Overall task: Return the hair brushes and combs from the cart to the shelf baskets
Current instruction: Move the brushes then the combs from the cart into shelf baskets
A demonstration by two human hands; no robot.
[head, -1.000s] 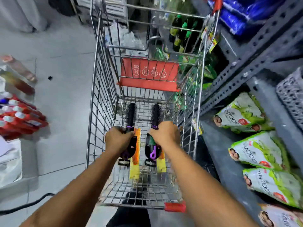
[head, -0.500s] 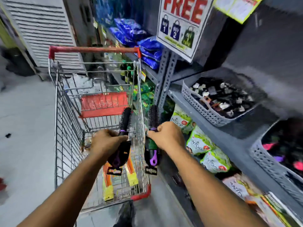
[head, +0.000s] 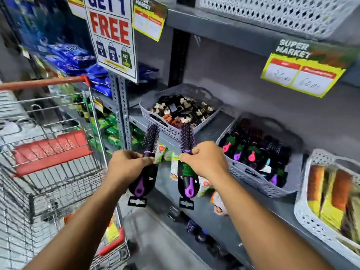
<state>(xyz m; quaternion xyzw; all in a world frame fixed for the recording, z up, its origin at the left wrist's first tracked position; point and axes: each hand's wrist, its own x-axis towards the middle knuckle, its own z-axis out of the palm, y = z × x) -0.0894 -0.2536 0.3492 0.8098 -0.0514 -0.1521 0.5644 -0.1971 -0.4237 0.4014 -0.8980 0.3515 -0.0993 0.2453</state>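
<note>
My left hand (head: pixel 126 168) grips a round hair brush (head: pixel 151 138) with a black and purple handle, bristles pointing up. My right hand (head: pixel 204 160) holds a second, matching round brush (head: pixel 187 136) the same way. Both brushes hang in the air in front of the grey shelf (head: pixel 210 131), just left of a grey basket (head: pixel 251 179) filled with several black brushes that have pink, purple and green handles. The wire cart (head: pixel 48 158) stands at the left, with yellow comb packs (head: pixel 113 230) still lying in it.
A grey basket of hair clips (head: pixel 175 129) sits behind the brushes. At the far right a white basket (head: pixel 311 219) holds yellow and orange packs. Another white basket (head: pixel 276 14) is on the shelf above. A "FREE" sign (head: pixel 111 36) hangs on the shelf post.
I have turned from the cart to the shelf. Both hands lifted the two round brushes out of the cart and carried them right, up to the shelf baskets.
</note>
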